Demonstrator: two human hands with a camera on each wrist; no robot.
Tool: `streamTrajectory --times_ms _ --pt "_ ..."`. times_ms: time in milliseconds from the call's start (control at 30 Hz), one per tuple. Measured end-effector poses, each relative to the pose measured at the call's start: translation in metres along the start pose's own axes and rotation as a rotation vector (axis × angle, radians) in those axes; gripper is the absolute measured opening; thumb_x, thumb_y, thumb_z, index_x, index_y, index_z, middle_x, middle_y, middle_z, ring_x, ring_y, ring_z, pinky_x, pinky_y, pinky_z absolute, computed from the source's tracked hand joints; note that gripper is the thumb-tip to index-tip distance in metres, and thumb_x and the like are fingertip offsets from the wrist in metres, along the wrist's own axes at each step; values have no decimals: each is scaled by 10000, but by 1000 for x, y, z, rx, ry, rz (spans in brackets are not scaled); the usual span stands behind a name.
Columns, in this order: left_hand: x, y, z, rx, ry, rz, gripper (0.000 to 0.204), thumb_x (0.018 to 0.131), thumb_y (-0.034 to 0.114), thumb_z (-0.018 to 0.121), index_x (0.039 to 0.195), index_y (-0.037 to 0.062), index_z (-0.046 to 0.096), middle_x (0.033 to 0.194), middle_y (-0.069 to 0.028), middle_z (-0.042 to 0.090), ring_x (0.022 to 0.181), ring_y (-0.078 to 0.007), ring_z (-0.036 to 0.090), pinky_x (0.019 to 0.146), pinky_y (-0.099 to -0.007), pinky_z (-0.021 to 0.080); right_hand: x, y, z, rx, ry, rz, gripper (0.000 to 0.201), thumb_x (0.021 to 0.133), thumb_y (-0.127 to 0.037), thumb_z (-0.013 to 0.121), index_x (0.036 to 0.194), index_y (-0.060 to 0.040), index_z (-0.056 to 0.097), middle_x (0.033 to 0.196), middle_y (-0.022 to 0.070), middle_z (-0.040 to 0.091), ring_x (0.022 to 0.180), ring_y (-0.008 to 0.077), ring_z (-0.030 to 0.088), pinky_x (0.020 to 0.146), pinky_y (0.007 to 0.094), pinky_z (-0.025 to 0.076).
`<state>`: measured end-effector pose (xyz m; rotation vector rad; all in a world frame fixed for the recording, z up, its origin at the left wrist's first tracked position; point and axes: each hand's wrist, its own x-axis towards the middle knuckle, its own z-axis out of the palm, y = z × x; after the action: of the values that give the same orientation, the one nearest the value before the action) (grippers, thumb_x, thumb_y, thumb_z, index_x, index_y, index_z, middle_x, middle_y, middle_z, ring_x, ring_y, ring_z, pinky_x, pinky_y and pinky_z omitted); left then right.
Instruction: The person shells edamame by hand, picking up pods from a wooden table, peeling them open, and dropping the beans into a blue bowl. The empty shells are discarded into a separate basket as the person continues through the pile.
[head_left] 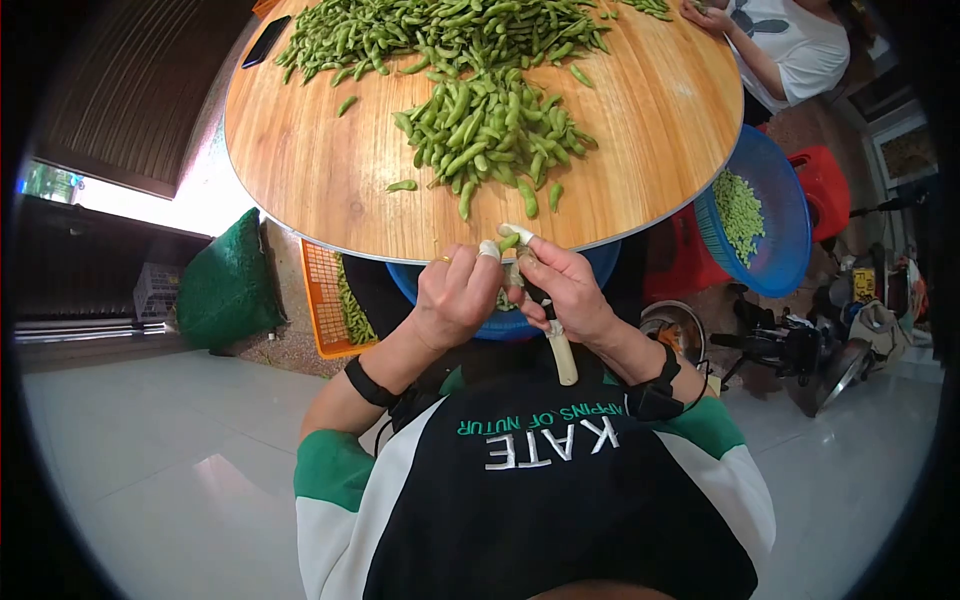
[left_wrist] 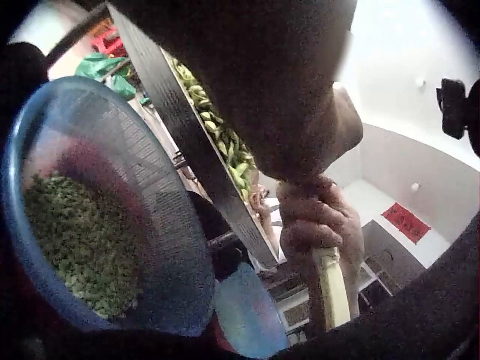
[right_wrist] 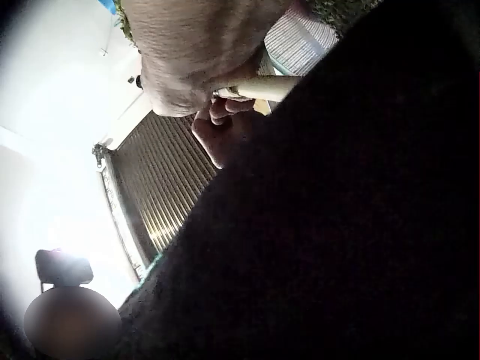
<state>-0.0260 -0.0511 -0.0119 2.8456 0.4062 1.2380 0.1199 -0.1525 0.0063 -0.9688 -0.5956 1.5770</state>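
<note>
Green edamame pod (head_left: 509,241), light and slippery, sits pinched between left hand (head_left: 455,297) and right hand (head_left: 565,290), whose fingers also grip a pale-handled knife (head_left: 560,352).

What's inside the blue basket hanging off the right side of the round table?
The blue basket holds a heap of small green shelled beans. What lies beneath that heap cannot be seen, and the table edge hides the basket's near-left rim.
</note>
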Motion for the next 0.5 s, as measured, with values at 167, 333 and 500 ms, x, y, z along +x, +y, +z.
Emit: streamTrajectory --times_ms 167,333,500 --pt "-3 2 0 38 -36 14 192 693 143 658 760 24 523 638 -70 417 529 -200 476 424 -292 372 -1 0 0 41 8 29 390 985 -186 417 1349 -48 389 774 56 562 495 63 440 406 173 365" --pt "-6 2 1 29 -44 -5 206 701 160 663 752 28 514 634 -70 409 524 -195 469 427 -290 374 0 0 2 -17 35 21 388 977 -160 423 1344 -41 393 763 48 556 491 52 435 403 175 373" --pt "-6 5 2 37 -81 -13 205 709 156 661 723 47 488 631 -73 408 527 -202 477 429 -291 385 0 2 7 -95 109 -13 355 955 -119 443 1300 -32 441 716 25 544 471 43 436 392 177 369"
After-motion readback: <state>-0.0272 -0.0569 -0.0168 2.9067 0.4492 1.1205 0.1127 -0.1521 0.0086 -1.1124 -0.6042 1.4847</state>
